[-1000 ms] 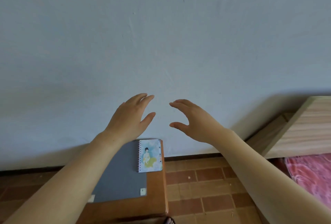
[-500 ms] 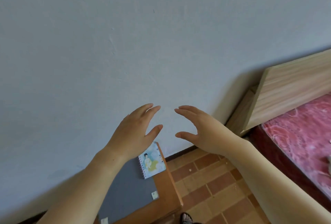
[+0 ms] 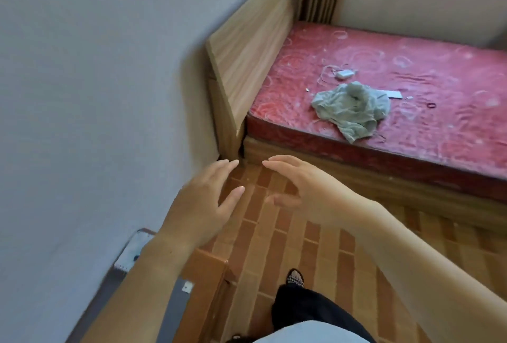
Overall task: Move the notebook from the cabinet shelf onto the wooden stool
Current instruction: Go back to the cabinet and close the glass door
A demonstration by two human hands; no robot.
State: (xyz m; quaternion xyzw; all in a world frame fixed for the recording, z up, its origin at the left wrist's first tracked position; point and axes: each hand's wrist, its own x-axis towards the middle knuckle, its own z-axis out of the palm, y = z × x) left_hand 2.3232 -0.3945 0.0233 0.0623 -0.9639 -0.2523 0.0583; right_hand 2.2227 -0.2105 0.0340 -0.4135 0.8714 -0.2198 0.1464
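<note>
- A pale grey-blue plastered wall fills the left side and meets a floor of brown and tan brick-pattern tiles.
- In the corner stands a bed with a red swirl-patterned mattress on a low wooden base. A light striped wooden headboard stands at the mattress end nearest the wall.
- On the mattress lie a crumpled grey-green cloth, a small white charger with a thin cable just beyond it, and a black hair tie off to the right.
- The small spiral-bound notebook with a pale blue and white cover lies flat on the brown wooden stool with a grey top panel. It sits at the stool's far end, close to the wall.
- The left forearm hides the notebook's right part. Its wire binding shows along the near left edge.
- The cover print is too blurred to read. A small white sticker on the grey panel is also unreadable.
- The left hand hovers above the floor tiles with fingers straight and loosely spread, holding nothing.
- The right hand hovers just beside it, fingers gently arched, thumb apart, also empty.
- Neither hand touches the notebook.
- At the lower edge are a dark trouser leg and a patterned shoe on the tiles.
</note>
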